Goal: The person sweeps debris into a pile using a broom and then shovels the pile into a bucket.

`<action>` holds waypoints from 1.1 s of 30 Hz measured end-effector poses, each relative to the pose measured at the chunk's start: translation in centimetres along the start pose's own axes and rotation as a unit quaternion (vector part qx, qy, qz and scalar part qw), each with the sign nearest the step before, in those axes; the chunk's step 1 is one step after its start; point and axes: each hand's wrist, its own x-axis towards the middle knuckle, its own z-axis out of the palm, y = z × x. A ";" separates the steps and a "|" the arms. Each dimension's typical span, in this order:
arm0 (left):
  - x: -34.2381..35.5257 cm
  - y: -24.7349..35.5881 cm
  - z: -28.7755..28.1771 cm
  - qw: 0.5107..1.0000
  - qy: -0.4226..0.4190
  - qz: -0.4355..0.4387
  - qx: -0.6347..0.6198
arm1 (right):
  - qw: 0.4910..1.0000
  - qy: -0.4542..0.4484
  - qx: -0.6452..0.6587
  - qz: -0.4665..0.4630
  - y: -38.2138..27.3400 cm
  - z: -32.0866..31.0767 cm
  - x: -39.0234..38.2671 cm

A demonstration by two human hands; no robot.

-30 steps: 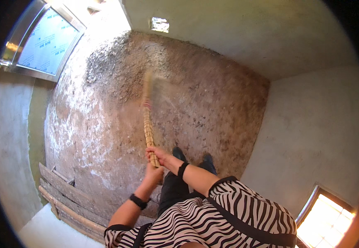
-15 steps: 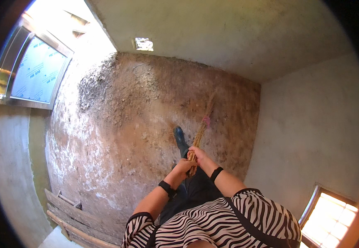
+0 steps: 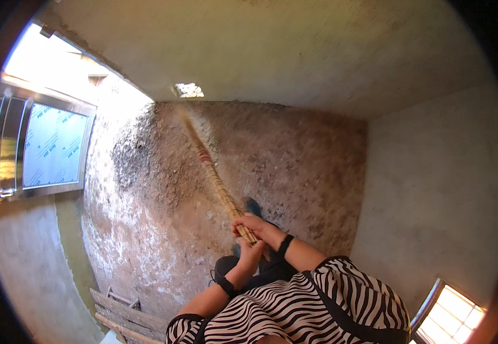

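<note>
Both of my hands are closed round the thick end of a long broom (image 3: 221,192), a bundle of straw-coloured stalks bound with a reddish tie. My left hand (image 3: 250,253) grips the butt end, close to my body. Just above it, my right hand (image 3: 251,223) wraps the bundle. The broom slants away to the far left, and its thin, blurred tip is near the small hole at the foot of the far wall. Loose grey-brown rubble (image 3: 145,155) lies on the floor left of the broom.
At the left a metal door (image 3: 57,146) with a blue-white film stands by a bright doorway. Plain walls (image 3: 426,172) rise ahead and on the right. A wooden bench (image 3: 128,315) sits at the lower left, a barred window (image 3: 449,309) at the lower right. My dark boot (image 3: 253,205) is on the floor.
The broom has swung from pointing far right to pointing far left, its tip now near the wall hole. Both hands have shifted slightly left and nearer, still gripping it. The view has turned somewhat.
</note>
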 end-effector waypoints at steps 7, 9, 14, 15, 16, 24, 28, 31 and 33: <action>2.3 6.0 -2.8 0.973 -0.128 -0.190 0.013 | 0.975 0.207 0.043 -0.069 -1.5 -16.3 -5.4; 2.9 6.6 -7.9 0.985 -0.085 -0.146 -0.042 | 0.978 0.188 -0.046 -0.073 -5.5 -16.2 -7.4; 1.8 3.2 -22.2 0.982 0.065 -0.119 -0.134 | 0.967 0.218 -0.079 -0.107 -8.3 -14.4 2.6; 0.7 2.5 -25.2 0.973 0.110 -0.136 -0.153 | 0.962 0.222 -0.075 -0.142 -9.4 -8.0 3.3; 0.0 1.5 -27.8 0.962 0.146 -0.153 -0.171 | 0.955 0.233 -0.086 -0.160 -11.1 -2.8 3.8; -5.8 -0.4 -41.4 0.949 0.204 -0.171 -0.171 | 0.888 0.194 -0.416 0.010 -9.1 6.1 19.9; -7.5 -1.5 -47.5 0.932 0.235 -0.189 -0.198 | 0.838 0.244 -0.488 -0.013 -7.3 9.8 13.3; -7.4 -2.8 -50.3 0.941 0.258 -0.159 -0.151 | 0.841 0.285 -0.455 -0.064 -3.8 9.6 9.1; -8.2 -3.8 -51.9 0.937 0.266 -0.163 -0.156 | 0.901 0.298 -0.309 -0.063 -3.0 12.9 6.4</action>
